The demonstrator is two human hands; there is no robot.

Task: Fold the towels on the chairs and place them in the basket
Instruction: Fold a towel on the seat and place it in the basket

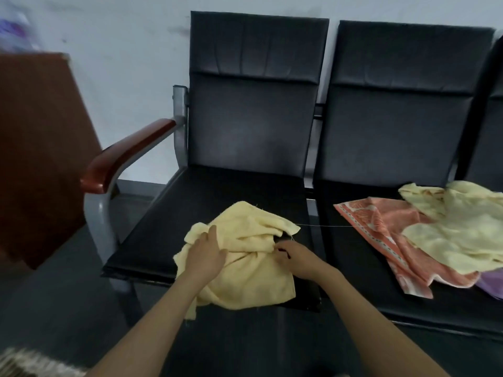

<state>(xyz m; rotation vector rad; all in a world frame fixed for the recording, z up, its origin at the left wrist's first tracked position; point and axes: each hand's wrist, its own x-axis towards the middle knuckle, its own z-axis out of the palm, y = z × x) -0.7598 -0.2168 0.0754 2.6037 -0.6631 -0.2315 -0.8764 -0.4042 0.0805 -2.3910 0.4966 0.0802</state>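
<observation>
Your crumpled yellow towel [245,278] overhangs the front edge of the left chair seat [152,240], with bare seat toward 10 o'clock. Your left hand [206,254] lies flat on it, fingers straight. Your right hand [296,258] pinches a fold at the towel's 3 o'clock side. Farther off, at 2 o'clock, an orange towel [381,227] and pale yellow towels [449,235] are heaped on the next seat [353,281]

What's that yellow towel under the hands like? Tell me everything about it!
The pale yellow terry-cloth towel looks soft and lies crumpled, not yet folded, on the black padded chair seat, its near edge hanging over the front. The left hand rests on its left part; the right hand pinches a fold on its right. A thin thread stretches from its right corner.
</observation>
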